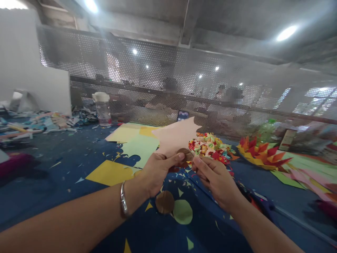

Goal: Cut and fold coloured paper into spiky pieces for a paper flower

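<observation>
Left forearm (86,207) lay nearest. Brown disc (165,202) touched green circle (183,212) on blue surface (71,144). Above, left hand (159,170) grasped second brown disc (187,154) against pale-pink paper (175,137), edge scalloped and pointed; right hand (216,177) at disc's rim, grip unclear. Colourful heap (212,143) behind.

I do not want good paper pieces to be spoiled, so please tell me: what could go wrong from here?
The brown round piece in the left hand may bend or slip, with the right hand working close at its edge. The brown disc and green disc lie loose below, so a forearm could sweep them away. The colourful paper heap behind the right hand might scatter if bumped.
</observation>
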`<state>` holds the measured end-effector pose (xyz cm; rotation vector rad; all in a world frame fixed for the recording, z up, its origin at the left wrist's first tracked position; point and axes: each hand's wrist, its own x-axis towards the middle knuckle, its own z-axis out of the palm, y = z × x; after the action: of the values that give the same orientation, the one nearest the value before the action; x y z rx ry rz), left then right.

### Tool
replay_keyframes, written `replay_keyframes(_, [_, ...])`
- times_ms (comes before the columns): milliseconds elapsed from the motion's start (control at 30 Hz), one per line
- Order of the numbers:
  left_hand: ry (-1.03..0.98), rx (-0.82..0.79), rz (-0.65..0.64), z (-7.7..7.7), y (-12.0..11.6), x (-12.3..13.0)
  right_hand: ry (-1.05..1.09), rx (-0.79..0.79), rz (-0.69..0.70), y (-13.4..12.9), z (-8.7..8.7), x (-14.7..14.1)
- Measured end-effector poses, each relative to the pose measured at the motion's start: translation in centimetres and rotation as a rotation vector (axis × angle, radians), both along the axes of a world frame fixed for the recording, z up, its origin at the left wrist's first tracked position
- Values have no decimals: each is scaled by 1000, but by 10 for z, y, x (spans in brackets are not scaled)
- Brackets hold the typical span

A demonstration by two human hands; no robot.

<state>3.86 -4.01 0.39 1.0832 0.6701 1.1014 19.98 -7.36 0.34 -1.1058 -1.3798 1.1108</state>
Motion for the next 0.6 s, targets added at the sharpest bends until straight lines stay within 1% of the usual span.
replay_keyframes(167, [-72, 8, -53, 0, -1, 0, 8, 9, 20, 0, 0, 0])
replay_keyframes(267, [-101, 2, -54, -2, 0, 1, -7, 14, 23, 0, 1, -1])
replay_keyframes(400, [-96, 2, -64, -4, 0, 2, -3, 16, 20, 0, 0, 0])
replay_keyframes(600, [-95, 34, -72, -3, 0, 2, -22, 17, 7, 0, 1, 1])
